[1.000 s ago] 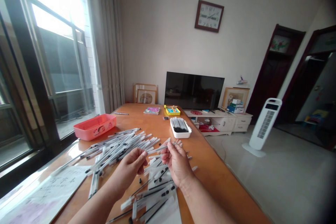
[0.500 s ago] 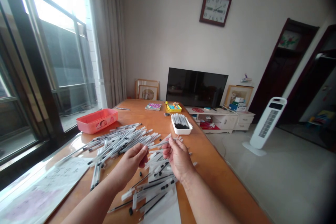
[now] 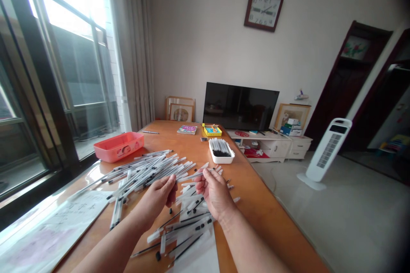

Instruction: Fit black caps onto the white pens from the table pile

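Above the wooden table, a pale clear-barrelled pen spans the gap between my two hands. My left hand pinches its left end between thumb and fingers. At the other end, my right hand is closed on it, the fingertips partly hiding it. A heap of clear pens with black ends lies beyond my left hand. Below and between my hands are loose pen parts: white caps, dark refills and small black plugs, some on a white sheet.
A white box of upright pens stands near the table's right edge. At the left is a red plastic bin, with a paper booklet nearer me. A yellow box and a colourful booklet lie at the far end.
Both hands have shifted slightly left, still holding the pen between them. The view has moved a little; the pens and boxes on the table look the same.
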{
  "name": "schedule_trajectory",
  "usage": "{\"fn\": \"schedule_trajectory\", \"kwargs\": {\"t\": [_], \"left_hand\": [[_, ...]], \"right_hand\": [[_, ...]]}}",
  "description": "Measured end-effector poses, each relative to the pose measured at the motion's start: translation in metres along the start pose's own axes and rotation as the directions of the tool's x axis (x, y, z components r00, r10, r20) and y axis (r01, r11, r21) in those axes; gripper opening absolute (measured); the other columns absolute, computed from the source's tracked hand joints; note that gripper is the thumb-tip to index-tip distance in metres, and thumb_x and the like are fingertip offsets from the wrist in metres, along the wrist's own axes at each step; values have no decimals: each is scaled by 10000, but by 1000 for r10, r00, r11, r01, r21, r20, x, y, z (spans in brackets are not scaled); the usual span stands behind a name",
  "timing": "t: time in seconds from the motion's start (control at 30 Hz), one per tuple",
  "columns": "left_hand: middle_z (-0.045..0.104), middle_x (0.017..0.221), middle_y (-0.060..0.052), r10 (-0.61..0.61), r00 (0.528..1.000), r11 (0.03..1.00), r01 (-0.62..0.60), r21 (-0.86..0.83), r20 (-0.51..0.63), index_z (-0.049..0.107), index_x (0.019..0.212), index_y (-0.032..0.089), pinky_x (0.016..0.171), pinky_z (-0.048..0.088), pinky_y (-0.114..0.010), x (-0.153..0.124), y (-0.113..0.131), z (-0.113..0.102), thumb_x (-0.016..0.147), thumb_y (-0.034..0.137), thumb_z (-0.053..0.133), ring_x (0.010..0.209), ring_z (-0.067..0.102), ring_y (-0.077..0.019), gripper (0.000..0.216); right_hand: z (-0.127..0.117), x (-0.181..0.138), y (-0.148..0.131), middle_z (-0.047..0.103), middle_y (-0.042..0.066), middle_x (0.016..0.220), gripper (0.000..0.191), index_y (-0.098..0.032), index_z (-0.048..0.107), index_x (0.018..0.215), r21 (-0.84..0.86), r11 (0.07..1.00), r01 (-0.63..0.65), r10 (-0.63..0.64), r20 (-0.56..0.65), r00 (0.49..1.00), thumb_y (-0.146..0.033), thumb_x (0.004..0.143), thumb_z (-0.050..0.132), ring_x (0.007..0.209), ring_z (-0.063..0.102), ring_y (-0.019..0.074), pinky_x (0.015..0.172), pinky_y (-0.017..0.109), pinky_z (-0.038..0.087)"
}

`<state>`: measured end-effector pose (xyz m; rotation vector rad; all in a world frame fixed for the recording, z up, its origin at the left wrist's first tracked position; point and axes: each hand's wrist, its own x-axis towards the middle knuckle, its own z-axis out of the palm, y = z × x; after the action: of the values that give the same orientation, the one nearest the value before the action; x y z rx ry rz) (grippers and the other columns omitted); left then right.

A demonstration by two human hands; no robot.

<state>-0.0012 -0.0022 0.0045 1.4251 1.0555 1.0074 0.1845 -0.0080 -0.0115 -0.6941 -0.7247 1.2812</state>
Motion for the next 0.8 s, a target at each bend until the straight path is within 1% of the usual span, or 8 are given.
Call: {"fn": "schedule_trajectory", "kwargs": {"t": [0.1,0.27,0.37,0.43,0.53,0.63,0.7,0.8], "left_hand": [[562,577,-5,-39,999,999,39,-11,-18,569,630,209,544,377,-267,1,-2,-2,861,709,567,550,481,-158,551],[650,740,-26,-7,1000,999,7,-49,8,640,785,197,630,439,-273,1,2,-3,832,675,652,640,530,-162,480],[609,656,-5,28,999,1000,-28,-13,45,616,743,200,605,412,-261,1,0,-3,865,662,623,599,503,-149,478],[574,590,-4,1,999,1000,-2,16,38,584,680,199,569,381,-264,1,-2,-3,896,685,553,558,483,-147,533],[605,626,-24,-59,998,998,59,2,2,587,694,194,579,401,-278,1,-1,-3,887,715,529,577,513,-159,559],[649,738,-24,-21,1000,1000,21,-15,10,617,808,194,639,437,-282,0,3,-1,842,688,626,639,534,-158,495],[627,715,-5,21,999,1000,-21,10,35,602,801,201,640,425,-273,-1,4,0,836,664,652,634,515,-150,468],[553,605,20,-3,999,999,1,51,42,565,729,208,588,381,-264,0,1,-1,892,686,550,576,469,-144,505]], "right_hand": [[0,0,1,720,51,738,381,-158,686,924,-11,1000,0,0,2,1000,-494,790,807,556,614,118,491,203,471],[-2,2,2,712,43,723,369,-163,681,912,4,1000,8,-8,-27,1000,-483,785,814,555,610,118,488,202,472],[-1,2,1,712,44,722,370,-164,683,914,17,1000,1,-1,-16,1000,-482,782,819,558,611,119,492,201,474],[-1,1,0,715,48,723,372,-159,685,916,18,1000,-2,3,-2,1000,-480,782,819,555,610,117,495,201,477],[0,1,0,719,51,728,375,-155,688,919,10,1000,0,0,-2,1000,-481,783,815,549,607,114,493,200,479],[-1,1,1,720,51,734,373,-155,692,927,2,1000,0,0,-11,1000,-479,787,811,555,609,112,496,196,479],[-2,2,1,720,50,734,379,-157,695,931,-4,1000,-4,4,-16,1000,-485,783,813,560,611,113,496,195,478],[-2,2,1,720,49,733,393,-161,693,916,-12,1000,-6,6,-16,1000,-500,765,823,553,607,112,485,194,475]]}}
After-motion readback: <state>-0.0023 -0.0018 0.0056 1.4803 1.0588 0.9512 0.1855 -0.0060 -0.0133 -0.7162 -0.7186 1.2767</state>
